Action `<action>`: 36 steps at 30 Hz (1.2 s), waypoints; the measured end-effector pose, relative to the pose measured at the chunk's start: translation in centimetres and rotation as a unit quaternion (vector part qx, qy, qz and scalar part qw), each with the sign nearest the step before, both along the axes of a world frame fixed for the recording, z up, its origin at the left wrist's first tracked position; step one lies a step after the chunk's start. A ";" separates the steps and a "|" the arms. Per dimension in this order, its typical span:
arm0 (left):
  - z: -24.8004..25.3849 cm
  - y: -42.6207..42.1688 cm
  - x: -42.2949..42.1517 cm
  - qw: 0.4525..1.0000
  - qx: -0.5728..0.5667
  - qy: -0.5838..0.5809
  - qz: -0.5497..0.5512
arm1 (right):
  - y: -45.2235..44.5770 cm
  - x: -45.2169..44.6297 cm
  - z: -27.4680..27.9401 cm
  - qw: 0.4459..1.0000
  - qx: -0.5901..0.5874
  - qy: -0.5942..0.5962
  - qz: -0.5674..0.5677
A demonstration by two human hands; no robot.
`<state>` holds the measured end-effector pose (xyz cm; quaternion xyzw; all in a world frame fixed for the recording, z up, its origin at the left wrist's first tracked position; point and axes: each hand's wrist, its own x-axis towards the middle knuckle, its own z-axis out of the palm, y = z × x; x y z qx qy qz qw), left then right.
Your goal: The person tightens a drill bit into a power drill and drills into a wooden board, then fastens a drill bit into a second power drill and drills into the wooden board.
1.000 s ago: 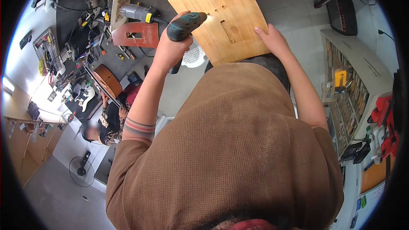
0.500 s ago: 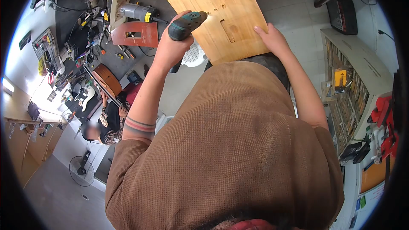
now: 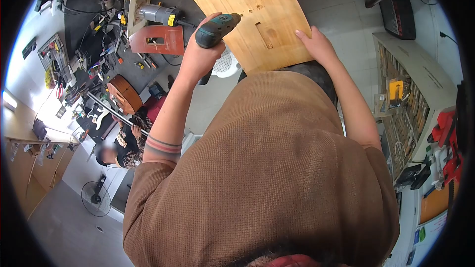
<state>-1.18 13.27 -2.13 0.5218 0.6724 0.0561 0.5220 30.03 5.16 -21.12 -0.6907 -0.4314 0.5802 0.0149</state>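
Observation:
In my left hand [image 3: 200, 54] is a green-and-black cordless drill [image 3: 217, 29], my fingers wrapped round its grip. Its front end points right, meeting the face of a curved pale wooden board [image 3: 277, 0] near a few small holes. Whether the bit is inside the wood I cannot tell. A long slot is cut through or into the board below those holes. My right hand [image 3: 319, 47] grips the board's right edge, thumb on top and the other fingers hidden underneath. The board's near end rests by my lap, against dark clothing.
On the dark workbench [image 3: 89, 0] at left lie a grey power tool [image 3: 161, 15], a reddish slotted panel [image 3: 168, 40] and many hand tools. A co-worker [image 3: 128, 143] stands beyond, holding a long bar near a guitar body [image 3: 123, 94]. Shelving [image 3: 403, 104] stands at right, a white stool [image 3: 226, 66] beneath.
My hands, the drill and the board look almost unmoved. In the background, the co-worker's long bar has swung and shifted leftward, apart from the guitar body.

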 end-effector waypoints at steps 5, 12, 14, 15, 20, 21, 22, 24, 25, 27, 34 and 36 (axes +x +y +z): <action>0.0 0.2 0.0 1.000 -0.001 0.008 -0.008 | 0.0 -0.1 0.1 1.000 0.005 0.000 -0.005; 0.1 0.1 -0.5 0.999 -0.040 -0.014 -0.004 | -0.2 0.0 -0.4 1.000 0.000 0.003 -0.012; 0.1 0.3 -0.3 0.999 -0.047 -0.025 -0.002 | -0.3 0.1 -0.7 1.000 0.005 0.000 -0.010; 0.1 0.3 -0.2 0.998 -0.047 -0.030 0.002 | -0.4 0.0 -0.7 1.000 0.008 0.000 -0.009; 0.4 0.5 -0.1 0.998 -0.055 -0.028 0.003 | -0.5 0.1 -1.1 1.000 0.011 0.009 -0.011; 0.4 0.5 -0.2 0.998 -0.061 -0.026 0.003 | -0.5 0.1 -1.1 1.000 0.013 0.011 -0.011; 0.4 0.5 -0.3 0.997 -0.068 -0.024 0.003 | -0.5 0.1 -1.2 1.000 0.013 0.012 -0.012; 0.5 0.5 -0.1 0.998 -0.057 -0.021 0.008 | -0.5 0.1 -1.1 1.000 0.013 0.016 -0.014; 0.5 0.4 0.0 0.998 -0.052 -0.019 0.010 | -0.4 0.1 -0.9 1.000 0.010 0.018 -0.016; 0.5 0.4 0.0 0.998 -0.049 -0.024 0.012 | -0.3 0.1 -0.6 1.000 0.004 0.024 -0.018; 0.7 0.6 0.1 0.998 -0.062 -0.017 0.013 | -0.5 0.1 -1.0 1.000 0.014 0.014 -0.011; 0.8 0.6 0.2 0.998 -0.053 -0.018 0.012 | -0.5 0.1 -0.9 1.000 0.016 0.012 -0.008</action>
